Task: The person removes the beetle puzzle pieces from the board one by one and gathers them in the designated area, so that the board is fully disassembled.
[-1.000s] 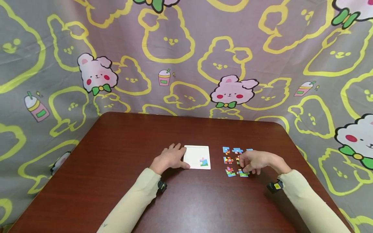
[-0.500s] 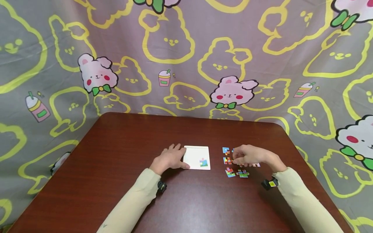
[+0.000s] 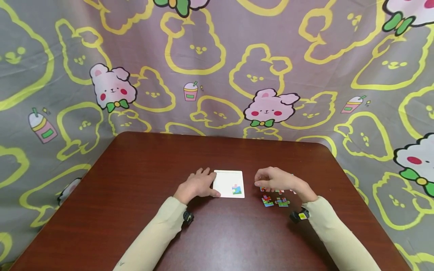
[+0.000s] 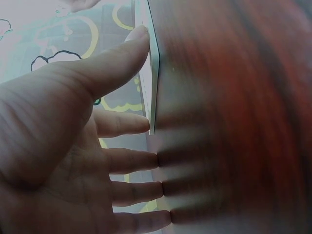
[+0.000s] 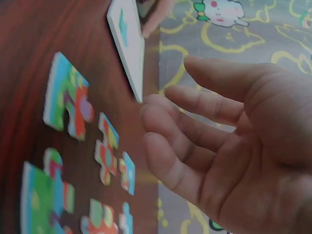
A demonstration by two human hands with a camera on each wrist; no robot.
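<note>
A flat white square board [image 3: 223,180] lies on the table, bearing one jigsaw piece [image 3: 237,189] at its near right corner. My left hand [image 3: 196,184] rests at the board's left edge; in the left wrist view its thumb and forefinger touch the board's edge and the other fingertips press the tabletop. Over the loose pieces hovers my right hand [image 5: 234,131], loosely bent, with thumb apart from the fingers and nothing seen between them. Below it lie several colourful jigsaw pieces, including a green-and-red piece [image 5: 61,92] and a flowered piece [image 3: 282,202]. The right hand hides some others.
The dark wooden table [image 3: 162,158] has rounded back corners. A patterned rabbit curtain [image 3: 210,49] hangs behind it and along both sides. A small black camera sits on each wrist.
My right hand has moved left over the loose pieces, toward the board, uncovering pieces at the near side. The left hand and the board have stayed in place.
</note>
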